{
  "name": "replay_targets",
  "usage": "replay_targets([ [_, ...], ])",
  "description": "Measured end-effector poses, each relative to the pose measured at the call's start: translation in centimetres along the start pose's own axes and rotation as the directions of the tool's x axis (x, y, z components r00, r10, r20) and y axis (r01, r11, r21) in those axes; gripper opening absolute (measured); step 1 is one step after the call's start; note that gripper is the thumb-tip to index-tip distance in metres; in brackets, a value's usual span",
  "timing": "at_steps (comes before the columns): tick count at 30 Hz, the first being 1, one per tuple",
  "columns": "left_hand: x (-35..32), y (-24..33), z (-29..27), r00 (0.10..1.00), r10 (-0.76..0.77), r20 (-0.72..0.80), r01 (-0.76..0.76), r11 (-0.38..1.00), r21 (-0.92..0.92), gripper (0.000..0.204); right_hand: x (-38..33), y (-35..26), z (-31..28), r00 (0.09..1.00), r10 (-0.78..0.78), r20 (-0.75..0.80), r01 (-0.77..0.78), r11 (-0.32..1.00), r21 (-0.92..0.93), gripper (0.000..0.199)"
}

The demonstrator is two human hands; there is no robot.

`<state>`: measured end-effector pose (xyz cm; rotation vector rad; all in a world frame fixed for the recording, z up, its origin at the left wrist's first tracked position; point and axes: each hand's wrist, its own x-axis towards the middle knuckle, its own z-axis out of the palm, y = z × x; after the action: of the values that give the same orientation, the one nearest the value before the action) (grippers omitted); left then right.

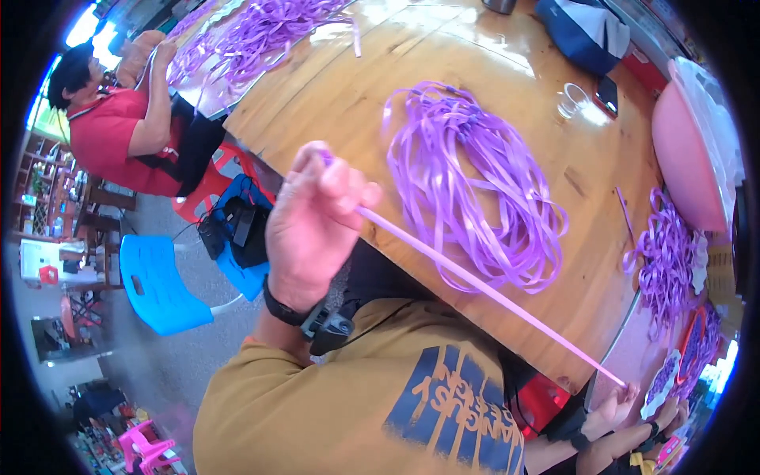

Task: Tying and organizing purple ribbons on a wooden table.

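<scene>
My left hand [313, 226] is raised in front of me, fingers closed around one end of a long purple ribbon strip [483, 289]. The strip runs taut down to the lower right, where my right hand [619, 405] pinches its other end. Behind the strip, a loose heap of purple ribbons [475, 178] lies on the wooden table [348, 95]. A black band sits on each wrist.
A second ribbon heap [665, 265] lies at the table's right end beside a pink round object [685, 158]. A glass [571, 100], a phone [607, 95] and a dark bag [586, 28] sit at the far side. A person in red [111, 134] handles ribbons at upper left. A blue chair [158, 285] stands on the floor.
</scene>
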<state>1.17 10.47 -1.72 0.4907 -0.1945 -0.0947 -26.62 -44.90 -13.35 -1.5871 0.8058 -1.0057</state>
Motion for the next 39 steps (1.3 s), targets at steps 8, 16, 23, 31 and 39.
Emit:
replay_targets([
  [8, 0.7, 1.6, -0.8, 0.999, -0.028, -0.031, 0.034, 0.981, 0.190, 0.020, -7.1, -13.4, 15.0, 0.897, 0.226, 0.380, -0.437, 0.583, 0.684, 0.018],
  [16, -1.1, -7.3, 5.1, 0.899, -0.408, 0.157, 0.235, 0.754, 0.613, 0.015, -12.3, -18.7, 19.8, 0.713, -0.170, 0.680, -0.167, 0.901, 0.401, 0.017],
  [23, -0.8, -10.7, 9.3, 0.658, -0.659, 0.363, 0.212, 0.625, 0.751, 0.007, -13.2, -18.7, 20.5, 0.614, -0.227, 0.756, -0.001, 0.957, 0.289, 0.018],
  [31, 2.5, -8.0, 4.6, 0.916, -0.357, 0.183, 0.263, 0.879, 0.398, 0.009, -8.6, -16.4, 17.5, 0.888, -0.063, 0.456, -0.284, 0.705, 0.650, 0.016],
  [39, 3.5, 0.5, -3.7, 0.997, -0.061, 0.039, 0.062, 0.998, -0.026, 0.017, -2.4, -11.3, 10.2, 0.966, 0.158, 0.203, -0.251, 0.400, 0.882, 0.012],
])
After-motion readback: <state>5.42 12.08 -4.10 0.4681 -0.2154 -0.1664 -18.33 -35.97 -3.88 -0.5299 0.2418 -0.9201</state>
